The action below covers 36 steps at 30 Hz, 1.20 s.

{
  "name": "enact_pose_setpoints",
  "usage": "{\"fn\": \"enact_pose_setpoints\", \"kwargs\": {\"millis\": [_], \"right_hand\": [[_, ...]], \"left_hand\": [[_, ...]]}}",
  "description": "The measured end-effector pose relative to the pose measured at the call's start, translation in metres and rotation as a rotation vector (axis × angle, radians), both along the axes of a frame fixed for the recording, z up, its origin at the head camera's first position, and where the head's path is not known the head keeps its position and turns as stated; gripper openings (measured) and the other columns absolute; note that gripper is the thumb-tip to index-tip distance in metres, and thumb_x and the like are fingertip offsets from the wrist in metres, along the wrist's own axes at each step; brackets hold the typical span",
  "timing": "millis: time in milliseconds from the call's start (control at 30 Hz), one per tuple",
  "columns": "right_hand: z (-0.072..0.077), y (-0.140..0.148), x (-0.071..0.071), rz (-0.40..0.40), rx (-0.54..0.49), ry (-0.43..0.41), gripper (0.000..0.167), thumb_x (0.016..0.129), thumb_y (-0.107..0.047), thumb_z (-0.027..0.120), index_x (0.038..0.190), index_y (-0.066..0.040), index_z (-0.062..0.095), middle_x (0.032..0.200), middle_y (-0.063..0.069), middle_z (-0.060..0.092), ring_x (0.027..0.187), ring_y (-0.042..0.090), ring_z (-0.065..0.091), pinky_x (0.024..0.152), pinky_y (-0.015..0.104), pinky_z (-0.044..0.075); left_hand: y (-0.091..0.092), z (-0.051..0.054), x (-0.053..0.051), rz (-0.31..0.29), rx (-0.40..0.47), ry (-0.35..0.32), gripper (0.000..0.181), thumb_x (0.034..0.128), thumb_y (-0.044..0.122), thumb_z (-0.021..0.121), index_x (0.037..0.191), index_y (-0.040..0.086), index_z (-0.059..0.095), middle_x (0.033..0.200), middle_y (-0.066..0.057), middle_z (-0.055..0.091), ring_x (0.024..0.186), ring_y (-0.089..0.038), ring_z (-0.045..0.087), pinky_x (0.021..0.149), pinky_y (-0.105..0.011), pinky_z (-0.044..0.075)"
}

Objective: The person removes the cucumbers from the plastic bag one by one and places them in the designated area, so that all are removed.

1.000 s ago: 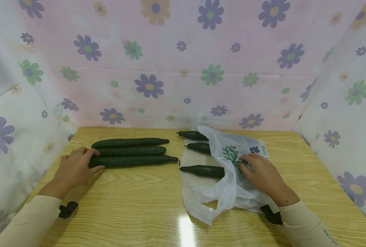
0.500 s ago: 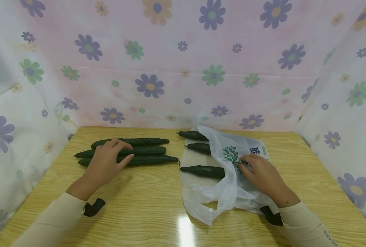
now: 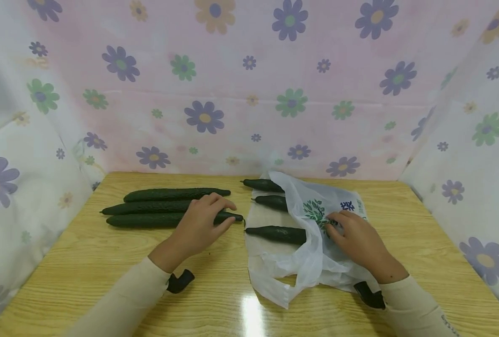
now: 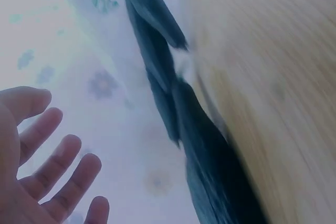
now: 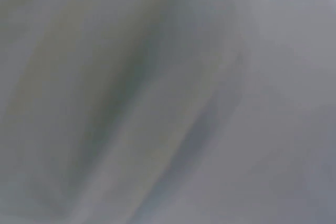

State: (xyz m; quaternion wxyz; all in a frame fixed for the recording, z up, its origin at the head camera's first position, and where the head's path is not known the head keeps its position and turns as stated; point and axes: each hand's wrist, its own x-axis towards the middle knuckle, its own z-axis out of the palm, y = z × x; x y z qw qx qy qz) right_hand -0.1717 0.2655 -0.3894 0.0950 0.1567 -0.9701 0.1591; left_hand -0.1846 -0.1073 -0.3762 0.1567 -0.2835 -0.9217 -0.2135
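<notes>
1. One plastic carrier bag [image 3: 313, 250] is seen.
2. Six cucumbers [image 3: 177, 194] are shown: three partly covered by the bag, three outside it.
3. One wood-grain table [image 3: 224, 285] is seen.
4. One left hand [image 3: 199, 222] and one right hand [image 3: 357, 237] are seen.
5. Two beige sleeves [image 3: 125, 299] are seen.

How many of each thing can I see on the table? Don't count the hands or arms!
White bag: 1
Loose cucumbers: 3
Cucumbers poking out of the bag: 3
Total: 7
</notes>
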Motion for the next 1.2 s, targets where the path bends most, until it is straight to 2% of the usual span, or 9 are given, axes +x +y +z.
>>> {"fn": "enact_pose_setpoints", "kwargs": {"millis": [133, 333, 533, 733, 933, 1200], "right_hand": [[0.000, 0.000, 0.000, 0.003, 0.000, 0.002, 0.026, 0.097, -0.017, 0.063, 0.115, 0.000, 0.071, 0.110, 0.018, 0.071, 0.106, 0.039, 0.066, 0.088, 0.057, 0.054], [0.001, 0.000, 0.000, 0.001, -0.004, -0.001, 0.026, 0.098, -0.017, 0.062, 0.116, -0.001, 0.071, 0.112, 0.018, 0.071, 0.107, 0.040, 0.066, 0.088, 0.058, 0.053], [0.003, -0.001, 0.002, 0.002, -0.007, 0.003, 0.025, 0.097, -0.016, 0.062, 0.115, -0.001, 0.071, 0.110, 0.017, 0.071, 0.105, 0.039, 0.067, 0.086, 0.057, 0.054], [0.003, 0.000, 0.002, -0.003, -0.004, 0.008, 0.025, 0.097, -0.017, 0.063, 0.114, -0.001, 0.072, 0.112, 0.018, 0.071, 0.107, 0.040, 0.066, 0.087, 0.058, 0.054], [0.003, 0.001, 0.002, -0.015, 0.002, 0.006, 0.025, 0.097, -0.017, 0.062, 0.114, -0.001, 0.071, 0.112, 0.019, 0.071, 0.106, 0.040, 0.066, 0.086, 0.058, 0.054], [0.002, 0.002, 0.002, -0.013, 0.006, 0.007, 0.025, 0.097, -0.016, 0.062, 0.114, -0.001, 0.071, 0.112, 0.019, 0.070, 0.103, 0.039, 0.067, 0.085, 0.057, 0.054]], "left_hand": [[0.023, 0.001, -0.001, -0.040, 0.010, -0.036, 0.025, 0.0960, 0.030, 0.070, 0.119, 0.022, 0.067, 0.116, 0.001, 0.064, 0.107, -0.022, 0.060, 0.090, -0.049, 0.047], [0.051, 0.002, -0.003, -0.077, 0.000, -0.100, 0.025, 0.0969, 0.032, 0.068, 0.121, 0.025, 0.067, 0.121, 0.002, 0.063, 0.115, -0.024, 0.061, 0.099, -0.055, 0.045], [0.073, -0.001, -0.005, -0.103, -0.026, -0.159, 0.026, 0.0979, 0.033, 0.067, 0.123, 0.025, 0.066, 0.123, 0.002, 0.063, 0.118, -0.023, 0.059, 0.099, -0.052, 0.045], [0.089, -0.008, -0.007, -0.103, -0.068, -0.209, 0.030, 0.0984, 0.037, 0.065, 0.126, 0.025, 0.066, 0.125, 0.002, 0.063, 0.114, -0.020, 0.059, 0.099, -0.049, 0.044], [0.102, -0.017, -0.009, -0.097, -0.104, -0.253, 0.035, 0.0985, 0.040, 0.064, 0.130, 0.026, 0.064, 0.128, 0.002, 0.062, 0.120, -0.020, 0.058, 0.099, -0.048, 0.044], [0.108, -0.026, -0.009, -0.087, -0.135, -0.274, 0.035, 0.0985, 0.041, 0.064, 0.131, 0.027, 0.063, 0.131, 0.003, 0.062, 0.124, -0.022, 0.057, 0.099, -0.048, 0.045]]}}
